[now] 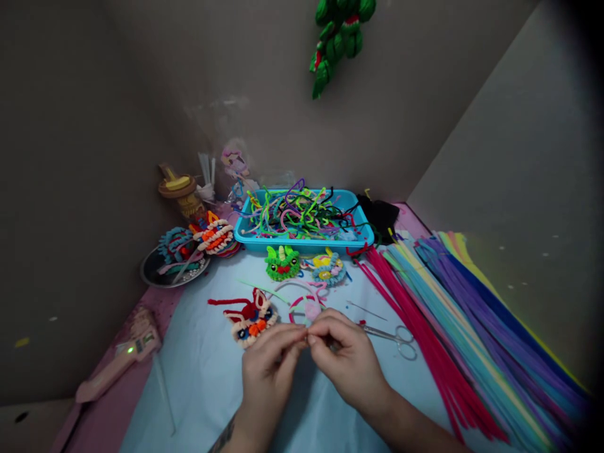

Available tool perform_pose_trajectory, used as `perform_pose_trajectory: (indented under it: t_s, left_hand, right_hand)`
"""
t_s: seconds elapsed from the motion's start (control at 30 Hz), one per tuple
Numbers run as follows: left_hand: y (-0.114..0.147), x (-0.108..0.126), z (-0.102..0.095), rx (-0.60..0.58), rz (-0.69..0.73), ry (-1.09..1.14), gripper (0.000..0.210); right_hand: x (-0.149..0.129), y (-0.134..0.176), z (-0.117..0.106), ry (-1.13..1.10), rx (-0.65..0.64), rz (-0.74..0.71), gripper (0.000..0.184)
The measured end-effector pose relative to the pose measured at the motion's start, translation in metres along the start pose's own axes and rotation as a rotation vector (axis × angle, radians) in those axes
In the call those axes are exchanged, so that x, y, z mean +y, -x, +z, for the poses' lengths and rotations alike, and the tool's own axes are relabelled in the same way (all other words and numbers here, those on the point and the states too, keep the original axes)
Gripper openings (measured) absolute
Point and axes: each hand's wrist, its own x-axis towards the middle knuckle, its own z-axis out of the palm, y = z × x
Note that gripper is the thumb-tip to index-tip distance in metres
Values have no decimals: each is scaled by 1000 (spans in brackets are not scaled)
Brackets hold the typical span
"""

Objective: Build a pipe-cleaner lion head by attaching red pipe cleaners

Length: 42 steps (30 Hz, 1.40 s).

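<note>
Both hands meet at the middle of the surface (198, 371), the left hand (268, 371) and right hand (346, 362) pinching fingertips together on something tiny, too small to make out, just in front of a pink wire loop (304, 305). Each grip is closed in a fine pinch. It looks like a twisting or joining step; the next move would call for a steady, delicate turn. Scissors (391, 335) lie just right of the hands, a red woven piece (250, 318) just left. Behind, a blue tray (302, 242) holds tangled fuzzy wires (297, 214); long straight ones (472, 314) fan out on the right.
</note>
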Motion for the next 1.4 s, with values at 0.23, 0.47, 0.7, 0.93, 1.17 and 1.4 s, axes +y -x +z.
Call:
perform_pose_trajectory:
  t_s: [0.23, 0.47, 0.7, 0.93, 1.17, 1.4]
  left_hand:
    - [-3, 0, -8, -64, -285, 71, 4]
    - [-4, 2, -20, -215, -355, 65, 7]
    - [6, 6, -16, -195, -56, -84, 14]
    - [9, 10, -3, -150, 47, -236, 19]
    - [-4, 13, -5, -123, -375, 65, 14]
    - [-7, 14, 2, -47, -1023, 704, 41]
  right_hand:
    - [3, 3, -6, 11, -135, -130, 15]
    - [10, 1, -7, -14, -207, -234, 15]
    - [12, 6, -4, 15, -161, -277, 16]
    - [12, 8, 2, 62, -21, -230, 19]
    - [8, 3, -10, 76, -51, -248, 16]
    - [7, 8, -13, 139, 43, -304, 17]
